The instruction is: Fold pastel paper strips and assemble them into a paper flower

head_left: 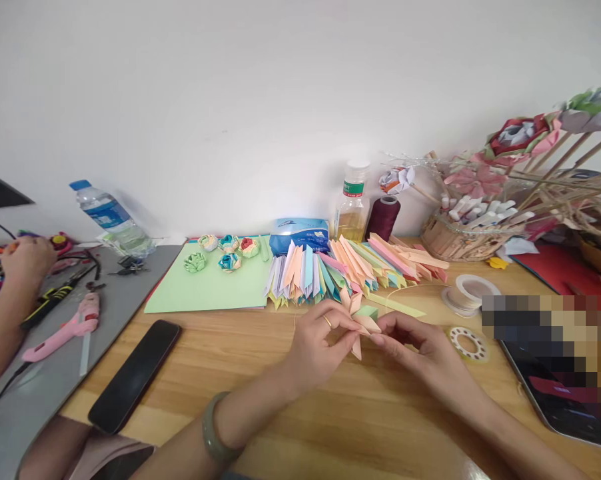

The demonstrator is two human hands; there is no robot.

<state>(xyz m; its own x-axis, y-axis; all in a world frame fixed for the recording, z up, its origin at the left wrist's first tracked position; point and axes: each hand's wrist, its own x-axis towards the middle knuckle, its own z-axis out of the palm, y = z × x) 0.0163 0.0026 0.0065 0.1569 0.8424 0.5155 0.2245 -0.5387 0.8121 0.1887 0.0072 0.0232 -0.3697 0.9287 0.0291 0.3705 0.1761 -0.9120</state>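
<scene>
Between my two hands, above the wooden table, is a folded paper flower (368, 323) with peach petals and a green piece. My left hand (325, 340) pinches it from the left, thumb against fingers. On the other side, my right hand (413, 340) grips the tip of a peach petal between thumb and fingers. Just behind the hands lies a long row of folded paper strips (300, 277) in peach, lilac, blue, green and yellow. Small finished paper flowers (229, 262) rest on a light green paper sheet (205, 298) to the left.
Left stand a black phone (134, 377), a pink glue gun (70, 327), a water bottle (111, 217) and a co-worker's hand (28, 260). Right are spools (468, 295), a tablet (555, 400) and a basket (473, 237) of pens. A tissue pack (299, 235) and thread cone (383, 219) sit behind.
</scene>
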